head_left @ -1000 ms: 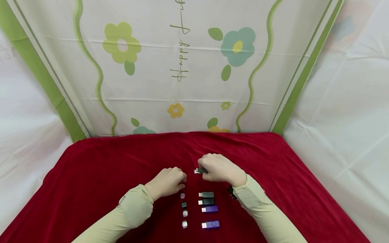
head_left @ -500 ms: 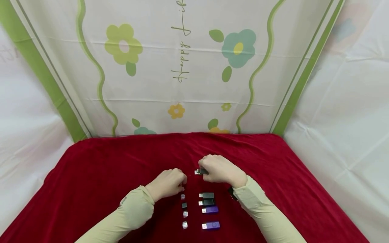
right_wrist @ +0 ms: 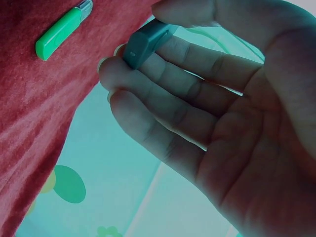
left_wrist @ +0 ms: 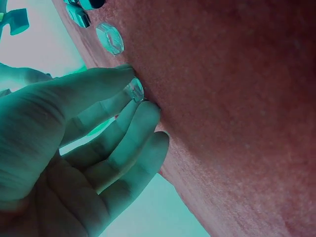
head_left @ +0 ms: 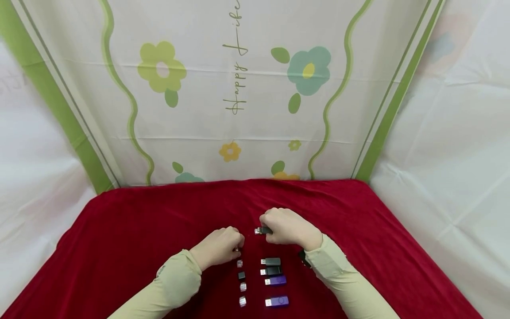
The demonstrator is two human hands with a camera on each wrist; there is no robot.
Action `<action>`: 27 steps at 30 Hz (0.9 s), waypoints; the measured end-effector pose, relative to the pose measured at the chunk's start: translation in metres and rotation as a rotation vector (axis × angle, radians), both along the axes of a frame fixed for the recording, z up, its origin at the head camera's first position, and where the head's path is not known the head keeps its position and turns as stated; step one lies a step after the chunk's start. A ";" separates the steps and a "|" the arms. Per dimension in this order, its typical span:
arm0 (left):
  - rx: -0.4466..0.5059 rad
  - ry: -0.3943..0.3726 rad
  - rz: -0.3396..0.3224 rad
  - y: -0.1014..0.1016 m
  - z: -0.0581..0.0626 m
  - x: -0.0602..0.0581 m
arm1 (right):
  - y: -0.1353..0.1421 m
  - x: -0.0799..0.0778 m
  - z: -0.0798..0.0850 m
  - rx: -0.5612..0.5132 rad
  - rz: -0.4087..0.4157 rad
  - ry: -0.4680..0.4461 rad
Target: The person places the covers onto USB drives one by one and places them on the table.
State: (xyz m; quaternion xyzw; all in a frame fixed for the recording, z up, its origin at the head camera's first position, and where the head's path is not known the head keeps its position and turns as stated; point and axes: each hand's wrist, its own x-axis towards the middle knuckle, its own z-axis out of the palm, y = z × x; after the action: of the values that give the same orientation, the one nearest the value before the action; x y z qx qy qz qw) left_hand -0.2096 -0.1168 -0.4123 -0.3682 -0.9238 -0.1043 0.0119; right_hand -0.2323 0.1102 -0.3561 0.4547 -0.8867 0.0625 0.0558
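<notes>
My left hand (head_left: 217, 248) is low over the red cloth and pinches a small clear cap (left_wrist: 137, 90) between thumb and fingertips. Another clear cap (left_wrist: 109, 38) lies on the cloth beside these fingers. Off to the right, my right hand (head_left: 291, 228) grips a dark USB stick (head_left: 266, 230) between thumb and fingers, its metal plug pointing left toward the left hand. In the right wrist view the dark stick (right_wrist: 148, 43) shows its butt end, with the other fingers spread behind it. The right palm hides nothing else that shows.
Below the left hand, a column of small caps includes a clear one (head_left: 240, 263) and a black one (head_left: 241, 275). To its right lie a grey USB stick (head_left: 271, 261), a black one (head_left: 272, 271) and two purple ones. Red cloth (head_left: 159, 212) covers the table, with printed curtains around it.
The head view has tilted a little, so everything sits slightly lower in it. The left thumb and fingertips have come closer together. The right hand still holds the stick almost unmoved.
</notes>
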 end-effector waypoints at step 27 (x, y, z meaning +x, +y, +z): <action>0.362 0.065 -0.033 -0.025 0.025 0.010 | 0.003 0.008 0.011 -0.016 -0.008 0.041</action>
State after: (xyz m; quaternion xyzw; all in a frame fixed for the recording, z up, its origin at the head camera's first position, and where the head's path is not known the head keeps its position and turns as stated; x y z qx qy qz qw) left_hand -0.2001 -0.1421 -0.3873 -0.3785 -0.8829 -0.2570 0.1058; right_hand -0.2242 0.1129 -0.3450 0.4517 -0.8867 0.0599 0.0780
